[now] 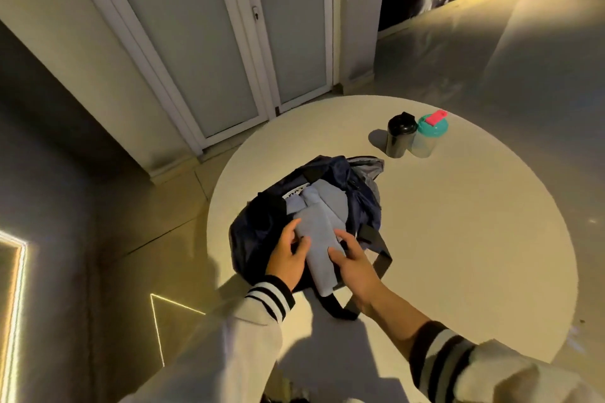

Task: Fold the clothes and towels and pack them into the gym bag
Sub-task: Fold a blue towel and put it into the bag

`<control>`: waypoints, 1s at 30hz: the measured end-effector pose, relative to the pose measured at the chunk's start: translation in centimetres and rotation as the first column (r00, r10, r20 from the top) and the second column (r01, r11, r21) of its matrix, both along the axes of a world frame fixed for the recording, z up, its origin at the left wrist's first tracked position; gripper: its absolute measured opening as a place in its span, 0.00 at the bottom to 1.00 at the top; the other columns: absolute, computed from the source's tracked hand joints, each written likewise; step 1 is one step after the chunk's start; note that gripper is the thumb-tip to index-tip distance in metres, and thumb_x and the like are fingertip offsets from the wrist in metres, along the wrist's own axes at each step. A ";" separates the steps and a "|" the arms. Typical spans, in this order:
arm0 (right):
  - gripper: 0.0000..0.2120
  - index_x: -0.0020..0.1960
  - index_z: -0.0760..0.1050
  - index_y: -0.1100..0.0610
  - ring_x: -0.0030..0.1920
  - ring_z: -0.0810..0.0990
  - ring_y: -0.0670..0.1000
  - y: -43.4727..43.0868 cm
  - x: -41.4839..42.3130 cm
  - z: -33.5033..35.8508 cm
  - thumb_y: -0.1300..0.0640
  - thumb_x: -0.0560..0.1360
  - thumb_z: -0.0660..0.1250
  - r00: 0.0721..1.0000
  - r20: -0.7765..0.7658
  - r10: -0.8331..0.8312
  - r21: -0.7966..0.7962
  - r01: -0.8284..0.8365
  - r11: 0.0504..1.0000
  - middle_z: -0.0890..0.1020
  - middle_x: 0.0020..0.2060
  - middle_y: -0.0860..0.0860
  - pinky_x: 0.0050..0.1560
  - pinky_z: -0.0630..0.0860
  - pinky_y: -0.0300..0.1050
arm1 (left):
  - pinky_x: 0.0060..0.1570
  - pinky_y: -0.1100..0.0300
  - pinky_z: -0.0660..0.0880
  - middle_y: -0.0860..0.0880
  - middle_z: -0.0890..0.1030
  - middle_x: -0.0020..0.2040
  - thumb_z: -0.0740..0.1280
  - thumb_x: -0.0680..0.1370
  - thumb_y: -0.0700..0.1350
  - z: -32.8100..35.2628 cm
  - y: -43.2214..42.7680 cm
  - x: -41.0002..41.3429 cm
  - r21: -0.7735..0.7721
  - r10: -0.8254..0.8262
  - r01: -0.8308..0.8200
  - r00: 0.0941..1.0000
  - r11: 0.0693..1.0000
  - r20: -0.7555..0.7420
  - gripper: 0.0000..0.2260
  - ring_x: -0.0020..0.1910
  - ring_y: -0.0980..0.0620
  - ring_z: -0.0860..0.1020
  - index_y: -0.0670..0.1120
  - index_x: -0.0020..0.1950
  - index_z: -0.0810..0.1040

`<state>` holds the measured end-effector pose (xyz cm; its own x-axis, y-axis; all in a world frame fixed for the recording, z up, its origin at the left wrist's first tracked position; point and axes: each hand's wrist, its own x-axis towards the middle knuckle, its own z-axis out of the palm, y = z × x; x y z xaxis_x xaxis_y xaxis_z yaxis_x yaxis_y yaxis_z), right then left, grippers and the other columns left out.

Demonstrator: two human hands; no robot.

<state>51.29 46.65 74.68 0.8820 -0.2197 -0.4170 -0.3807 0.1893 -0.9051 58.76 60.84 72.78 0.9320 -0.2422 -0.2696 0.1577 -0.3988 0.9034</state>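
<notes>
Found a round pale table (458, 239) carrying everything in question. Found the gym bag (252, 232), dark navy, lying open toward the left edge of the table, mouth upward, walls slumped. Judged it thin and limp, unlikely to stand open unaided. Located the folded cloth (319, 235), pale blue-grey, a long narrow bundle lying across the bag's open mouth. Noted its far end inside, over a second folded piece (332, 198) of like colour, and its near end overhanging the bag's near rim. Judged the bundle light, soft, neither fragile nor slippery, but apt to sag and spring open if lifted by one end or one layer. Recommend holding both long sides near mid-length, through all layers, and lowering flat. Noted black carry straps (379, 255) trailing from the bag toward the near edge. Found the left hand (286, 257) on the bundle's left side, thumb and fingers closed onto its edge. Found the right hand (355, 267) opposite, fingers (337, 252) curled onto the right edge, together clamping the bundle between them. Noted, near the far edge and well apart from the bag, a black shaker (400, 137) just beside a teal bottle (427, 141) with a pink cap.
</notes>
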 end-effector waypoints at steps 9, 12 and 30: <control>0.18 0.70 0.69 0.43 0.58 0.78 0.55 3.5 6.9 -4.2 0.55 0.82 0.62 0.972 -0.121 -0.202 -0.246 0.168 0.955 0.78 0.61 0.53 0.59 0.76 0.49 | 0.78 0.46 0.48 0.51 0.49 0.82 0.62 0.81 0.45 -3.9 4.3 10.2 0.660 -0.367 0.245 0.929 0.710 0.049 0.20 0.80 0.46 0.46 0.58 0.73 0.70; 0.19 0.72 0.68 0.43 0.64 0.75 0.54 3.3 8.5 -4.7 0.54 0.82 0.62 0.964 -0.093 -0.247 -0.310 0.208 0.928 0.75 0.67 0.49 0.67 0.73 0.55 | 0.77 0.48 0.51 0.50 0.40 0.82 0.62 0.81 0.42 -4.5 3.9 11.6 0.720 -0.386 0.283 0.922 0.634 -0.023 0.25 0.79 0.44 0.51 0.59 0.76 0.64; 0.17 0.71 0.72 0.49 0.59 0.77 0.54 4.3 12.4 -6.9 0.54 0.83 0.60 0.944 -0.162 -0.288 -0.508 0.170 0.845 0.77 0.61 0.52 0.61 0.74 0.50 | 0.70 0.53 0.66 0.45 0.64 0.78 0.60 0.81 0.36 -4.5 4.9 18.1 0.436 -0.227 0.255 0.967 0.863 -0.114 0.30 0.74 0.43 0.67 0.49 0.81 0.55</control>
